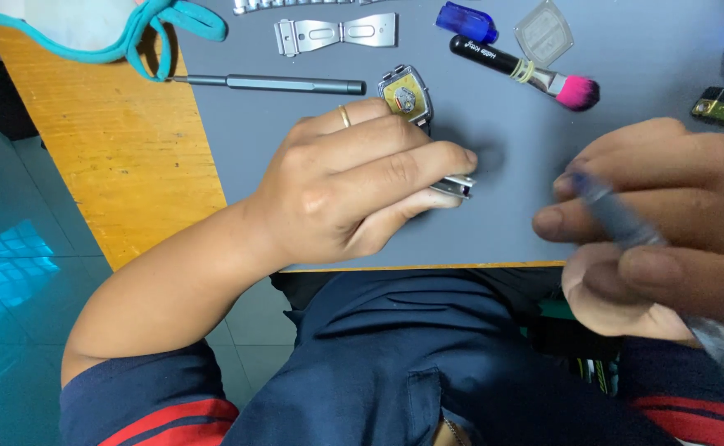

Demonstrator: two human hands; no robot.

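On the grey mat (312, 132) of our desk (89, 124), our left hand (353, 186) pinches a small metal watch part (454, 186) beside the opened watch case (405, 95). Our right hand (667, 223), its grip closed, holds a blurred grey tool (626, 223). We judge this a fitting step; next calls for steady aim. We count one screwdriver (271, 83), one pink brush (527, 70), one clasp (335, 33).

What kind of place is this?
Probably a watch repair bench: an opened watch case under the left hand, a metal strap clasp, a precision screwdriver and a dusting brush on a grey mat.
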